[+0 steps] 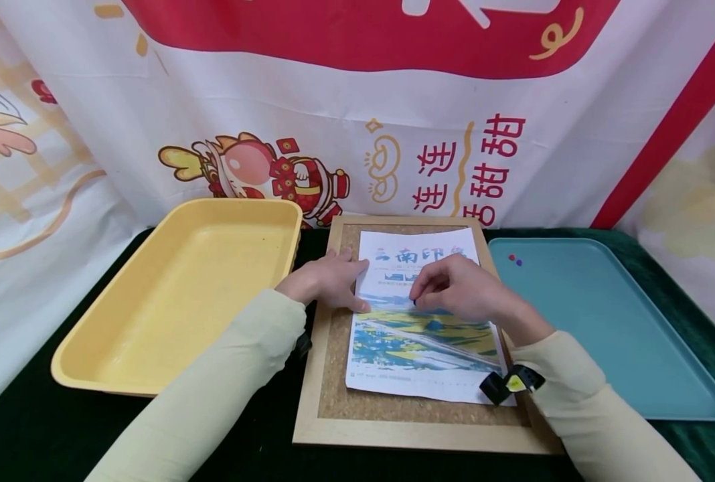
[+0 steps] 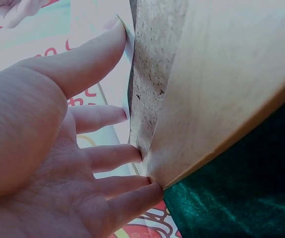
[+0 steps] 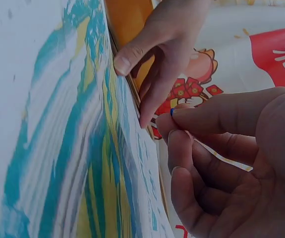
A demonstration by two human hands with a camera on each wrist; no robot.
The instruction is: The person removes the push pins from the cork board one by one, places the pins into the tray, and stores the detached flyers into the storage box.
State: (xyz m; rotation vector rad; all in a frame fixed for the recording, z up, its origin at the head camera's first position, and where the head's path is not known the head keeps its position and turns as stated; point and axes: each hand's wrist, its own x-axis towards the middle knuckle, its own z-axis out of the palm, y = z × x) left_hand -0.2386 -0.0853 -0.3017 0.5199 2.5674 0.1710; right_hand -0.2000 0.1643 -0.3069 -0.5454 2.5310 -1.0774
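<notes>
A printed sheet of paper point(image 1: 424, 375) with a blue and yellow landscape lies on a wood-framed cork board point(image 1: 387, 408). My left hand point(image 1: 331, 281) rests along the sheet's left edge, fingers spread, thumb on the paper; the left wrist view shows the other fingertips reaching the cork and wooden frame. Above the middle of the sheet, my right hand point(image 1: 462, 288) pinches a small blue push pin point(image 3: 172, 112) between thumb and forefinger. Most of the pin is hidden by the fingers, with only a bit of blue showing.
A deep yellow tray point(image 1: 177, 301) stands left of the board. On the right lies a flat blue tray point(image 1: 610, 335) with a few small red and blue push pins point(image 1: 515, 260) near its far left corner. Dark green cloth covers the table; a printed white curtain hangs behind.
</notes>
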